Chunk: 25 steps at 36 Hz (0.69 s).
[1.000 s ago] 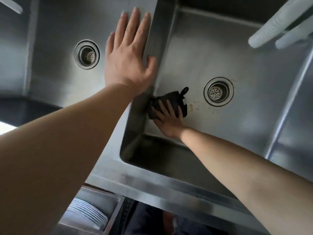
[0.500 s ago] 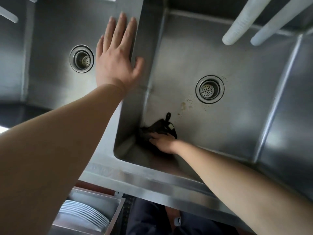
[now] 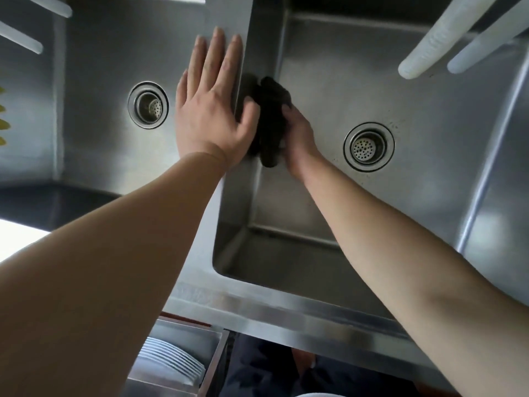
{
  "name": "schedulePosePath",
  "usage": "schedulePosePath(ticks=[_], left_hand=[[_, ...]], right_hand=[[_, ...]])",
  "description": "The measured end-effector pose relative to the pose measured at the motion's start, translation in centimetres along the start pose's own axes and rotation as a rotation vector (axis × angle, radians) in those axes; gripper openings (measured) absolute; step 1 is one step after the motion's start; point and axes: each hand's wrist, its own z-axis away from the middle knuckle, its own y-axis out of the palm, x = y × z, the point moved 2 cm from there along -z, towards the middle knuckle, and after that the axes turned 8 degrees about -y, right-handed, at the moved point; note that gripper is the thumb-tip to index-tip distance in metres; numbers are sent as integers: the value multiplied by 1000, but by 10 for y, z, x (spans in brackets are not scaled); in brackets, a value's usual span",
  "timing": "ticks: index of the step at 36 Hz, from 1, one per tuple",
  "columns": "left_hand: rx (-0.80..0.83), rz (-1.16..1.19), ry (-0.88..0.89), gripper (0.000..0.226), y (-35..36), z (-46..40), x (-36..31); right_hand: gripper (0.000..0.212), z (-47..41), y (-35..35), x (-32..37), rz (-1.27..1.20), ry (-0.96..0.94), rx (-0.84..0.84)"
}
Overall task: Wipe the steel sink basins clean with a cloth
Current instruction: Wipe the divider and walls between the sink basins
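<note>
A steel sink with two basins fills the view. My left hand (image 3: 210,110) lies flat, fingers straight, on the divider (image 3: 232,12) between the left basin (image 3: 100,67) and the right basin (image 3: 357,81). My right hand (image 3: 299,136) presses a bunched black cloth (image 3: 270,118) against the right basin's left wall, just below the divider's edge. The cloth hides part of its fingers. Each basin has a round strainer drain, one on the left (image 3: 148,105) and one on the right (image 3: 369,146).
Two white ribbed tubes (image 3: 429,44) hang over the right basin's far right corner. The sink's front rim (image 3: 286,308) runs across the bottom. Under it at the lower left stands a stack of white plates (image 3: 169,365) in a steel tray.
My right hand has carried the cloth from the basin's near left corner up the left wall to just under the divider. My left hand stays flat on the divider.
</note>
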Motion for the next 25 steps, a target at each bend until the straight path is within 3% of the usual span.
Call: schedulePosePath(ticks=[4, 13, 16, 19, 21, 25], left_hand=[[-3, -16, -5, 76, 0, 0, -1], [-9, -35, 6, 81, 2, -1, 0], [-18, -39, 16, 80, 3, -2, 2], [1, -45, 19, 79, 4, -2, 3], [10, -50, 20, 80, 3, -2, 4], [12, -50, 18, 80, 2, -2, 2]], right_hand=[[41, 14, 17, -17, -79, 55, -67], [29, 80, 6, -61, -107, 304, -123], [16, 103, 1, -68, 29, 300, -106], [31, 127, -13, -81, 85, 307, -40], [26, 146, -18, -86, 107, 330, 35], [24, 150, -10, -76, 129, 249, -27]])
